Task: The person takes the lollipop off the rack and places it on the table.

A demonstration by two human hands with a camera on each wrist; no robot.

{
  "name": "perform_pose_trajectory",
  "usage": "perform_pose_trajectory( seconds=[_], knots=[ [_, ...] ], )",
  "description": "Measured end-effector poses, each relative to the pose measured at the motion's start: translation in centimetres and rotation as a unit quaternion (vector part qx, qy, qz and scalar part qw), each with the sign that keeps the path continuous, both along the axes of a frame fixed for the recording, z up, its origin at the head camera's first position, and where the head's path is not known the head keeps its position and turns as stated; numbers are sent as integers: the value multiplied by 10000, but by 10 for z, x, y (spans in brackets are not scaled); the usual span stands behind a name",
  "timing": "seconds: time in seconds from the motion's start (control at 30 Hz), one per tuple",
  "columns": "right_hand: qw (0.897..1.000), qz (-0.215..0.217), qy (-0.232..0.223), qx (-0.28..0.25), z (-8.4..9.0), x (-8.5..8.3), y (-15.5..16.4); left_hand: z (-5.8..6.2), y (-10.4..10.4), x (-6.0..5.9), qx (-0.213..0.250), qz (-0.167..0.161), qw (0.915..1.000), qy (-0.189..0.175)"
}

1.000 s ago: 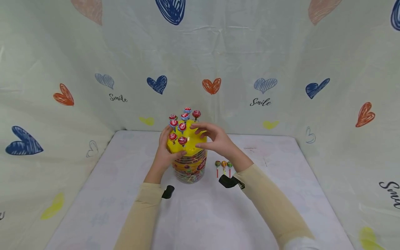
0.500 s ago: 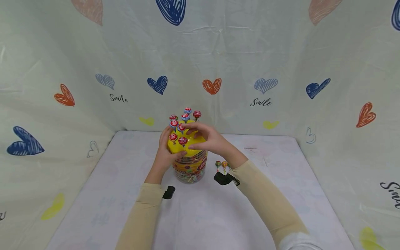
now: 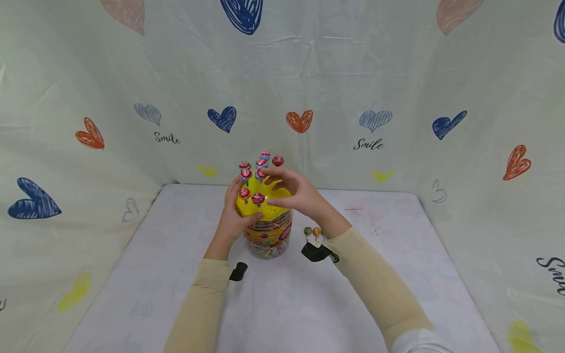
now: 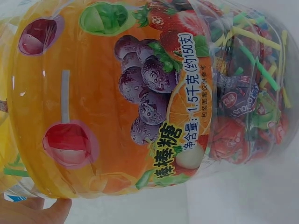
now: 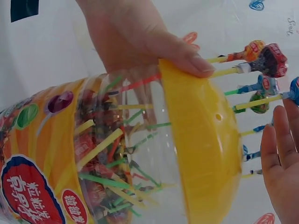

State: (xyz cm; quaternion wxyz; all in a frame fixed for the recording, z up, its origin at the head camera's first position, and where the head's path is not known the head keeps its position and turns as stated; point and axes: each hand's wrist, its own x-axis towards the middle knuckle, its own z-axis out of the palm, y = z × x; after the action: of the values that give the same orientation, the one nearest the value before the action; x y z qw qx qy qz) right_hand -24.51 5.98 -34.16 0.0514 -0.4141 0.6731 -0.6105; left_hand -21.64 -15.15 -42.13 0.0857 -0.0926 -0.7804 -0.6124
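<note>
From the head camera, a clear plastic jar (image 3: 267,240) full of lollipops stands on the white surface (image 3: 282,304), near its far edge and in front of a cloth backdrop (image 3: 353,73) printed with hearts. A yellow lid (image 3: 260,203) caps the jar, and several lollipops (image 3: 258,197) stand upright in holes in it. The left hand (image 3: 231,215) grips the left side of the lid, thumb curled over its front rim. The right hand (image 3: 297,196) reaches in over the top of the lid from the right; its fingers (image 3: 271,171) are slightly spread and bent, the tips at a lollipop near the back of the lid, though whether they pinch it cannot be told. Loose lollipops (image 3: 312,232) lie on the surface just to the right of the jar, partly behind the right wrist.

The left wrist camera shows the jar's orange fruit label (image 4: 117,102) close up, with wrapped sweets (image 4: 243,102) behind the clear wall; a fingertip (image 4: 42,211) of the left hand shows at the bottom edge.

The right wrist camera shows the left hand (image 5: 135,35) with its thumb (image 5: 187,58) pressed on the rim of the yellow lid (image 5: 205,140). The sticks of the lollipops (image 5: 266,58) pass through the lid. The right hand's fingers (image 5: 282,154) lie straight and close together beside them, holding nothing in this view.
</note>
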Motion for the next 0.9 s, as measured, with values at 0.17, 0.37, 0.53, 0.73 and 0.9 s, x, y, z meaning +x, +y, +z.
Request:
perform_pose_trajectory(
  seconds=[0.17,0.37,0.53,0.73,0.9],
  knots=[
    [9997,-132,-81,-211,-1,2,13,0,1,0,0,54,10000,30],
    [9984,-237,-330,-394,-12,6,31,-1,1,-1,83,15,9999,67],
    [9965,-270,-578,-543,-29,9,46,-1,1,-1,119,-7,9999,92],
    [9896,-660,-1214,-390,-54,15,60,-2,0,-1,154,-3,9999,39],
    [9761,-1014,-1898,-298,-78,20,71,-1,0,-3,201,-41,9997,-105]
  ],
)
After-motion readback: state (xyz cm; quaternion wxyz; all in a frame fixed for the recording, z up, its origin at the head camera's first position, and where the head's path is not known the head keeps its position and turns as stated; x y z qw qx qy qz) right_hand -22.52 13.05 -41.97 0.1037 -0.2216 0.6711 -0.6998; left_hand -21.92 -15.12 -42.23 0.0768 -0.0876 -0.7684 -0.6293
